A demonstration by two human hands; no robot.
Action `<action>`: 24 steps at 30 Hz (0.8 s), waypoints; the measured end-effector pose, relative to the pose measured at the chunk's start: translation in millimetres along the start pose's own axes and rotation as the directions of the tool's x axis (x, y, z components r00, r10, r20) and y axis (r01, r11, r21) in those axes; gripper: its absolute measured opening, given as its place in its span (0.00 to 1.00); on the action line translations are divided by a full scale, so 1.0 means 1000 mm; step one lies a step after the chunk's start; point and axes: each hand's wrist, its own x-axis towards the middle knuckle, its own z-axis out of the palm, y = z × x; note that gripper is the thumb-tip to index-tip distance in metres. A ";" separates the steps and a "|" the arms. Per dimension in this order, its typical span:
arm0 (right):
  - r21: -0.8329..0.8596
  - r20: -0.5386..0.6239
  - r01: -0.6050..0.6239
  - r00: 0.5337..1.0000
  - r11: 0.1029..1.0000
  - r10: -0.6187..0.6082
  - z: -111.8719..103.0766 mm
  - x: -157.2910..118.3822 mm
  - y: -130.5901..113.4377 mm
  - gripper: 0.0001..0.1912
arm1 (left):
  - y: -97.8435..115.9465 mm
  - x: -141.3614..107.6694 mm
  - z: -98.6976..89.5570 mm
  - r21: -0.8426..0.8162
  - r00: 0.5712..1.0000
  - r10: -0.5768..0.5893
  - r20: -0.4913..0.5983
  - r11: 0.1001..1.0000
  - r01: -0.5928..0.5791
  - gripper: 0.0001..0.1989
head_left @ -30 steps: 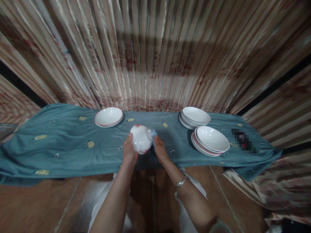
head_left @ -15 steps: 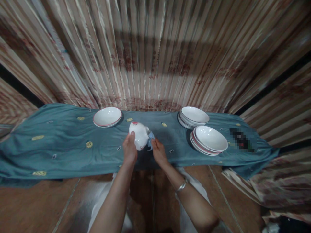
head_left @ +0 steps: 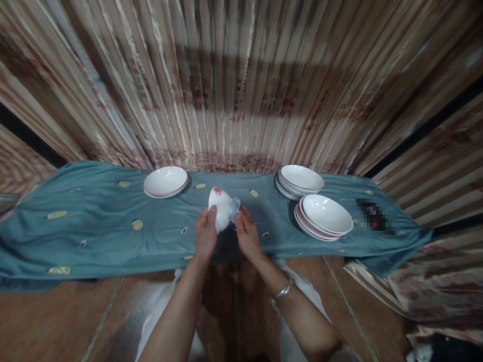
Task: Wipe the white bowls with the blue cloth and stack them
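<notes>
A white bowl [head_left: 222,211] with a red floral mark is tipped on its side above the middle of the table. My left hand [head_left: 206,229] grips its left edge, thumb on the outer wall. At the bowl's other side, my right hand [head_left: 247,231] holds a light blue cloth [head_left: 235,208] bunched against the foot or rim; which of these it touches I cannot tell. The right fingers are closed around the cloth and partly hidden. A silver bracelet [head_left: 282,290] circles the right wrist.
Red-rimmed plates [head_left: 166,182] sit at the back left. Dark-rimmed stacked plates [head_left: 301,178] stand back right, with another stack [head_left: 326,216] in front. A blurred dark object [head_left: 375,216] lies farther right. The table wears a teal cloth [head_left: 101,226]; a pleated curtain [head_left: 226,90] hangs behind.
The bowl has moved slightly right and turned, showing a narrower side. My left hand has shifted right with it. The blue cloth sits a little higher, bunched against the bowl.
</notes>
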 end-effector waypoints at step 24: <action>0.243 -0.329 -0.026 0.938 0.970 0.108 -0.063 0.045 0.031 0.20 | -0.013 -0.042 0.026 0.603 0.676 0.048 0.735 0.409 -0.685 0.16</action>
